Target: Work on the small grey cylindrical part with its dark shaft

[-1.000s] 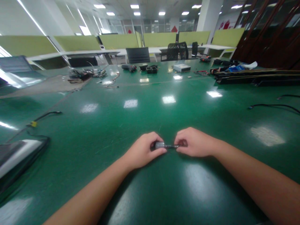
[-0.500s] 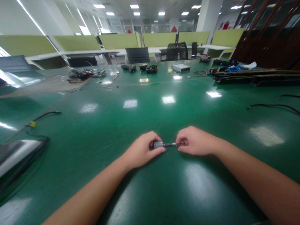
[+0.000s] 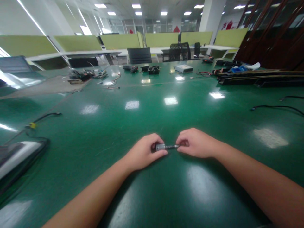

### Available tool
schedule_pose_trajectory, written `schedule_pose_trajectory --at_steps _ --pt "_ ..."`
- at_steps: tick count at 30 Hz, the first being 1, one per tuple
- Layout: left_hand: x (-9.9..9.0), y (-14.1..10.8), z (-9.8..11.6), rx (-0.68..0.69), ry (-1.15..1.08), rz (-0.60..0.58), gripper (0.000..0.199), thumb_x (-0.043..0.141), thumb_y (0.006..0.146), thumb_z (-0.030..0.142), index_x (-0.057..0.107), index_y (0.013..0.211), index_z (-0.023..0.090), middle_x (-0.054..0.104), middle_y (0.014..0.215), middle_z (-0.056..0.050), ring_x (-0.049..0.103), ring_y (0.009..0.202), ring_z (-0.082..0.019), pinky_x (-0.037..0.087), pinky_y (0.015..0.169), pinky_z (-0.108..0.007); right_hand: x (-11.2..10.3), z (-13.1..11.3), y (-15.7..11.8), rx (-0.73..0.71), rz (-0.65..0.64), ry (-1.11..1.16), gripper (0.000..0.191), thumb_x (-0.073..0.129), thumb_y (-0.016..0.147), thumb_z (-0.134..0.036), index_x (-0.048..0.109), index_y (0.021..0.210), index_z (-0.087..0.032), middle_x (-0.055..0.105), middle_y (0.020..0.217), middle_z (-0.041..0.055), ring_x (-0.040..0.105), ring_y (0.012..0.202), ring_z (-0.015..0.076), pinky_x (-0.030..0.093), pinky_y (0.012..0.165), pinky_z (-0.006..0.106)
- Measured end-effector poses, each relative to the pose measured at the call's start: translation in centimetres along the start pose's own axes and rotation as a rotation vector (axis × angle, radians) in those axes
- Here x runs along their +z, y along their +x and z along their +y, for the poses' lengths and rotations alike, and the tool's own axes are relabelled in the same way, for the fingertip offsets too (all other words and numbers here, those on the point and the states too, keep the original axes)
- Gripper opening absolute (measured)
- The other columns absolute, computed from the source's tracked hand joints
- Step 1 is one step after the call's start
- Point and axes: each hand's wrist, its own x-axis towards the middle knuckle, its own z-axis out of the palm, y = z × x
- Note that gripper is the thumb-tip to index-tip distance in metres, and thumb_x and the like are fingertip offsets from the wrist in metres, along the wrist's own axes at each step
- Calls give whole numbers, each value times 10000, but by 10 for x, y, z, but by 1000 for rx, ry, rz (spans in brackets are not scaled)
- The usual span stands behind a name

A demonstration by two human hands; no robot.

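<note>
My left hand [image 3: 149, 149] is closed around a small silver cylinder [image 3: 160, 146], which looks like a little motor. From its right end a thin dark rod [image 3: 170, 146] sticks out, lying level just above or on the green table. At the rod's far end, my right hand [image 3: 192, 144] pinches with thumb and fingers. Part of a dark, ridged piece shows inside the curl of those fingers; its kind is hard to make out. The two hands face each other with a short stretch of rod visible between them.
Left of me lie a grey-white device [image 3: 19, 158] and a black cable [image 3: 47, 114] with a yellow tag. Another black cable [image 3: 275, 107] is at right. Along the far side are a silver box [image 3: 183, 68], dark parts [image 3: 150, 69], a wire pile [image 3: 89, 75] and long black strips [image 3: 261, 78].
My right hand has slid slightly left along the rod, so the gap between my hands is a little narrower. My left hand and the silver cylinder stay in place.
</note>
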Motion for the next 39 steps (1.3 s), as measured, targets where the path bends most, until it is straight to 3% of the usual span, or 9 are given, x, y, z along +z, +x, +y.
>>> schedule_pose_trajectory --at_steps 10,14,21,27,39 --pt "6 7 2 30 25 8 265 732 844 423 661 958 195 646 862 -10 573 774 -173 419 695 -281 26 -8 14 -154 104 36 110 669 883 -232 754 916 -169 691 856 40 599 788 152 421 717 263" --pt "5 7 4 17 14 12 269 722 859 409 653 1024 207 652 873 -3 571 755 -165 415 671 -273 25 -11 13 -111 94 71 103 682 856 -216 757 914 -173 701 857 38 616 777 151 436 714 260" --pt "4 7 5 26 -16 32 214 668 906 402 662 975 199 631 845 -6 572 750 -162 425 675 -273 24 -11 11 -80 114 97 138 661 866 -198 760 961 -184 713 886 43 633 803 153 449 725 255" --pt "5 6 4 43 15 28 273 761 819 380 651 990 199 654 914 -14 601 823 -187 439 722 -291 25 -10 12 -79 109 67 84 683 863 -219 749 899 -184 697 850 31 612 781 146 425 710 257" --pt "5 7 3 33 3 35 223 752 833 361 655 944 195 640 876 -11 595 795 -180 430 701 -283 21 -11 12 -101 89 83 79 683 865 -224 737 888 -171 673 836 29 595 768 143 418 710 258"
